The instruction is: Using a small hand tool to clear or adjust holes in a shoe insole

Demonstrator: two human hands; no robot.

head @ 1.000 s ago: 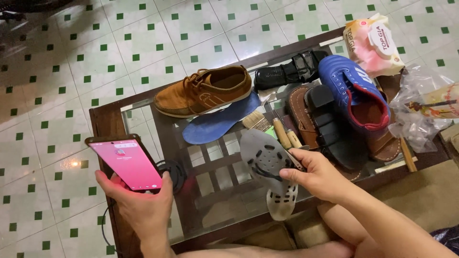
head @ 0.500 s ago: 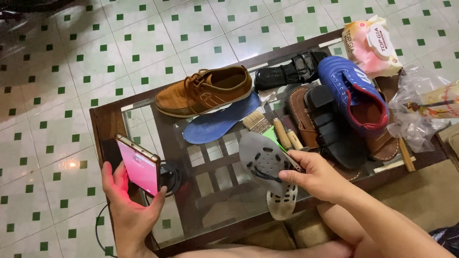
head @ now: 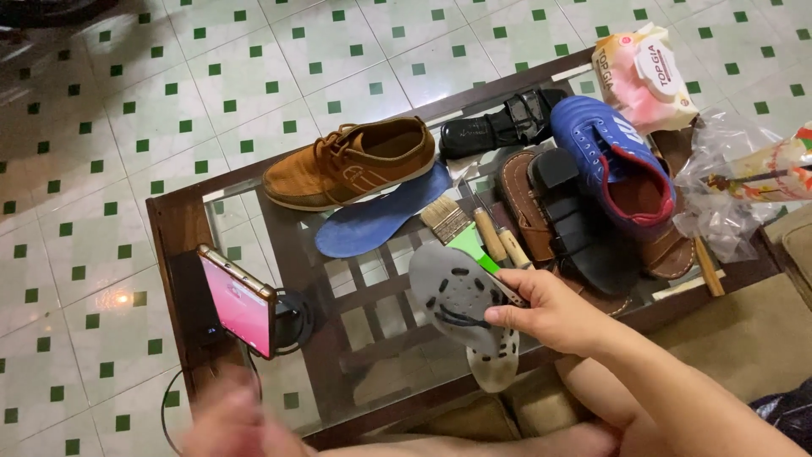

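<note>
The right hand point(head: 554, 311) pinches the grey perforated insole point(head: 467, 311), whose length runs toward the person; blurred left hand point(head: 237, 427) unreadable

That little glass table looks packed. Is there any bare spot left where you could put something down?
Yes: the glass is bare between the propped phone and the grey sole held by the right hand, below the blue insole. The far and right side is crowded with the brown shoe, brushes, sandals and blue boot.
</note>
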